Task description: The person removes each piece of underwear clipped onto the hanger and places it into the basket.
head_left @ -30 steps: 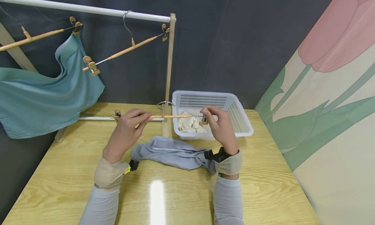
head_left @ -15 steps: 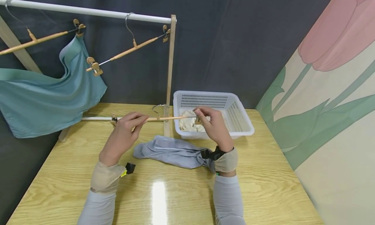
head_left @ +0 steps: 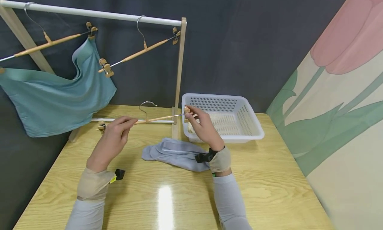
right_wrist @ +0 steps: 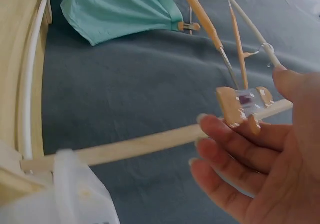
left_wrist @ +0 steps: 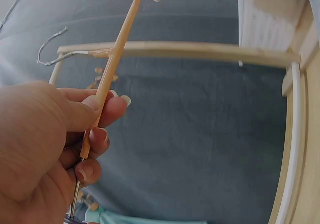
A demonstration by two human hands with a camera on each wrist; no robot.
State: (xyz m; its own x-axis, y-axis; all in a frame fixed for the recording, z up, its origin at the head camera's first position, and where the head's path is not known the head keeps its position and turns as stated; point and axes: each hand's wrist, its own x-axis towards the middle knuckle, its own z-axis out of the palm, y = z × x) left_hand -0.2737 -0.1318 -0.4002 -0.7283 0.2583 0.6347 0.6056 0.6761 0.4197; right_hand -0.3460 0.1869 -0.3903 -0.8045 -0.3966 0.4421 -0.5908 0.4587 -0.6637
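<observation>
Both hands hold a wooden clip hanger (head_left: 154, 119) level above the table, its metal hook pointing up. My left hand (head_left: 112, 140) pinches the wooden bar left of the hook; in the left wrist view, thumb and fingers wrap the bar (left_wrist: 107, 79). A clip (head_left: 102, 126) shows at the hanger's left end. My right hand (head_left: 203, 125) is at the right end, with thumb and index finger about the wooden clip (right_wrist: 240, 107). A crumpled grey-blue garment (head_left: 176, 153) lies on the table below the hands.
A white perforated basket (head_left: 255, 130) with cream cloth (head_left: 191, 127) stands behind the right hand. A drying rack with a white rail (head_left: 119, 16) rises at the back left. From it hang a bare clip hanger (head_left: 146, 50) and another holding a teal garment (head_left: 68, 100).
Both hands have moved left with the hanger, the right hand from over the basket to its left edge. The hanger's hook now stands more upright. The view has shifted slightly left.
</observation>
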